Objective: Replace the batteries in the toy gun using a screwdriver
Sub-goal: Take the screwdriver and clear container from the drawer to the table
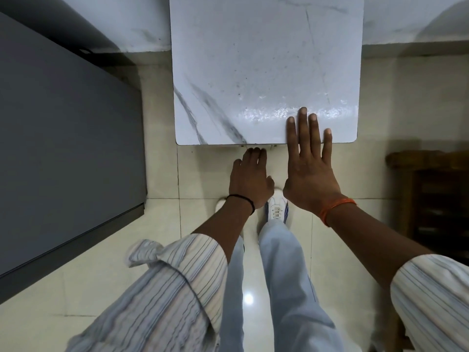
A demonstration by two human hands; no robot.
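I could find neither the toy gun, the screwdriver nor any batteries in the head view; I cannot tell where they lay. No brand, label or readable writing appeared on any surface.

My right hand (311, 171) lay flat, its fingers straight and spread, fingertips resting on the near edge of the square white marble-patterned tabletop (253, 72), close to its near right corner. It held nothing. An orange thread band (335, 209) circled that wrist.

My left hand (250, 179) reached below the tabletop's near edge, its fingertips hidden beneath the rim. Whether those fingers gripped anything there I cannot tell. A thin black band (242, 200) circled that wrist.

Both forearms emerged from rolled striped shirt sleeves (177, 275). Beneath the hands stood pale blue trouser legs (281, 275) and a white laced shoe (276, 210) on the glossy cream tiled floor (127, 250).

A large dark grey flat-topped unit (63, 148) stood to the left of the table, apart from it. A dark wooden piece of furniture (436, 199) stood at the right edge, dim and indistinct.
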